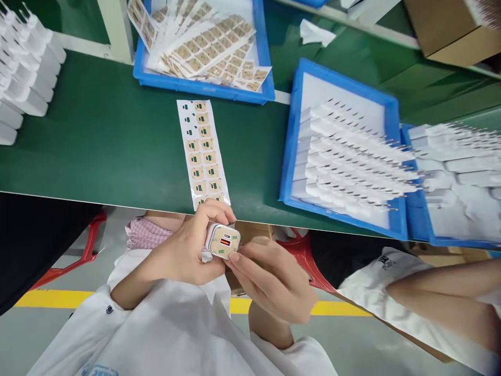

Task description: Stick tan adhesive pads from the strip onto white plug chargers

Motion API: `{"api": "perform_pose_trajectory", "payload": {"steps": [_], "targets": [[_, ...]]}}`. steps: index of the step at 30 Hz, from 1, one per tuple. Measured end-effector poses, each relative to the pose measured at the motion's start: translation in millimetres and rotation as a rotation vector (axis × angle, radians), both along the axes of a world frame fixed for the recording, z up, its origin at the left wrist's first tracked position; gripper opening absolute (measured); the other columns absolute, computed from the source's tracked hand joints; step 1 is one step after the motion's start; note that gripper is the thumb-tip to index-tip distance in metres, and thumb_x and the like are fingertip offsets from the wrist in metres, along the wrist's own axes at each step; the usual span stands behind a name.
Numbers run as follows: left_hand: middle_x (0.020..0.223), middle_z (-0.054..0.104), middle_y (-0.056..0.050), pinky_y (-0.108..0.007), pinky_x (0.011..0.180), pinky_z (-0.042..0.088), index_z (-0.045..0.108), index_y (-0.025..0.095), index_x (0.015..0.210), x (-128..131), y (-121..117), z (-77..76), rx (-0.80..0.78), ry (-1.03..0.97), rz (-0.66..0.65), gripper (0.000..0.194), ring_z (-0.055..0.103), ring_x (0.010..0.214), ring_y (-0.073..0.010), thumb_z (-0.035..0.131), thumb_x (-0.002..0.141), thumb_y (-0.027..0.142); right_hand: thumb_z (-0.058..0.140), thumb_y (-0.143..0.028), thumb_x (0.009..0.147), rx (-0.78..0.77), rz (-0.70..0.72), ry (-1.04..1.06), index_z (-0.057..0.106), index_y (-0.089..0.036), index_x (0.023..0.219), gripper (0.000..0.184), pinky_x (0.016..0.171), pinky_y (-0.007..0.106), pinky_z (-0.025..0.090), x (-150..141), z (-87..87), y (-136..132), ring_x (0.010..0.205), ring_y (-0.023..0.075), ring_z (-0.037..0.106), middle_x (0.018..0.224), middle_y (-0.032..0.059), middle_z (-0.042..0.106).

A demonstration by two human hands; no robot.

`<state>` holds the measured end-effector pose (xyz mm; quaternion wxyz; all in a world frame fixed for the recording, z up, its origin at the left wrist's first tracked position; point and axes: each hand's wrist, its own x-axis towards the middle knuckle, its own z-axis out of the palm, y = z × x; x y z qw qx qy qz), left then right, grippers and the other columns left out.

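Observation:
My left hand [191,245] is closed around a white charger [208,241], its end face turned up toward me. That face has two ports, one of them with an orange-red insert. A tan adhesive sticker [217,248] with small green marks lies around the ports. My right hand [276,279] has its fingers drawn together, and the fingertips pinch at the sticker's lower right corner. Just beyond my left hand, a white sheet of tan stickers [201,151] lies on the green table; several places at its far left are bare of stickers.
A blue tray [203,90] holds more sticker sheets at the back. To the right, a blue tray [287,151] carries rows of white chargers with metal pins; another blue tray [420,209] adjoins it. White chargers [29,78] stand far left. A co-worker's arm [442,292] is at right.

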<state>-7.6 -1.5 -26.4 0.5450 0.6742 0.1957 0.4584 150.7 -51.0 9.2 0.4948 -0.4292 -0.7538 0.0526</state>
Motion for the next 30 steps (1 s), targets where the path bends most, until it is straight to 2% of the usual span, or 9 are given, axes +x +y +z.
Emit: {"api": "perform_pose_trajectory", "payload": {"steps": [3,5,8,11,14,17,22,30], "targets": [[0.118,0.049,-0.007,-0.035,0.086,0.049,0.034,0.029,0.120,1,-1,0.4,0.010,0.032,0.017,0.052,0.055,0.108,-0.0206,0.066,0.081,0.016,0.062,0.003,0.092,-0.048,0.022,0.036,0.072,-0.018,0.094,0.023,0.058,0.029,0.051,-2,0.1,-4,0.067,0.0134,0.059,0.080,0.0033,0.070],[0.118,0.050,-0.008,-0.035,0.085,0.050,0.034,0.029,0.120,1,-3,0.2,0.003,0.048,0.026,0.051,0.056,0.108,-0.0210,0.068,0.083,0.018,0.063,0.005,0.089,-0.020,0.029,0.033,0.073,-0.016,0.097,0.024,0.060,0.031,0.054,-2,1.4,-5,0.072,0.0159,0.064,0.085,0.0059,0.073],[0.116,0.051,-0.007,-0.034,0.085,0.051,0.036,0.030,0.120,1,-7,0.6,-0.025,0.067,0.040,0.051,0.057,0.107,-0.0209,0.070,0.084,0.018,0.065,-0.001,0.091,-0.019,0.033,0.005,0.074,-0.017,0.102,0.022,0.059,0.031,0.059,0,6.8,-2,0.071,0.0168,0.066,0.083,0.0058,0.073],[0.116,0.052,-0.005,-0.034,0.086,0.049,0.039,0.030,0.117,-2,-8,3.1,-0.075,0.116,0.049,0.054,0.058,0.104,-0.0202,0.072,0.079,0.012,0.062,-0.006,0.095,-0.073,0.099,-0.009,0.072,-0.018,0.100,0.016,0.064,0.029,0.063,4,14.3,5,0.070,0.0153,0.067,0.080,0.0043,0.073],[0.117,0.053,-0.004,-0.034,0.087,0.048,0.040,0.030,0.116,-6,-10,6.5,-0.145,0.167,0.040,0.056,0.058,0.105,-0.0204,0.071,0.075,0.007,0.060,-0.005,0.096,-0.132,0.175,-0.043,0.068,-0.017,0.095,0.015,0.065,0.024,0.063,9,20.0,9,0.071,0.0133,0.069,0.080,0.0045,0.073],[0.117,0.054,-0.003,-0.033,0.086,0.047,0.040,0.031,0.117,-9,-12,8.5,-0.222,0.175,0.012,0.055,0.058,0.107,-0.0209,0.071,0.077,0.009,0.061,-0.005,0.095,-0.167,0.223,-0.080,0.065,-0.017,0.094,0.013,0.063,0.024,0.061,11,21.6,10,0.072,0.0136,0.068,0.081,0.0056,0.072],[0.117,0.056,-0.004,-0.035,0.089,0.048,0.042,0.030,0.116,-12,-16,10.7,-0.295,0.184,-0.010,0.050,0.058,0.111,-0.0226,0.073,0.080,0.016,0.060,-0.001,0.092,-0.120,0.225,-0.127,0.064,-0.018,0.094,0.017,0.061,0.026,0.057,10,18.5,6,0.070,0.0145,0.063,0.080,0.0060,0.070],[0.113,0.057,-0.003,-0.036,0.090,0.048,0.043,0.030,0.116,-12,-20,12.4,-0.319,0.173,-0.052,0.047,0.058,0.110,-0.0224,0.073,0.081,0.019,0.061,-0.001,0.093,-0.134,0.247,-0.150,0.064,-0.019,0.098,0.018,0.067,0.029,0.058,12,19.0,-2,0.071,0.0161,0.063,0.082,0.0068,0.068]]}}
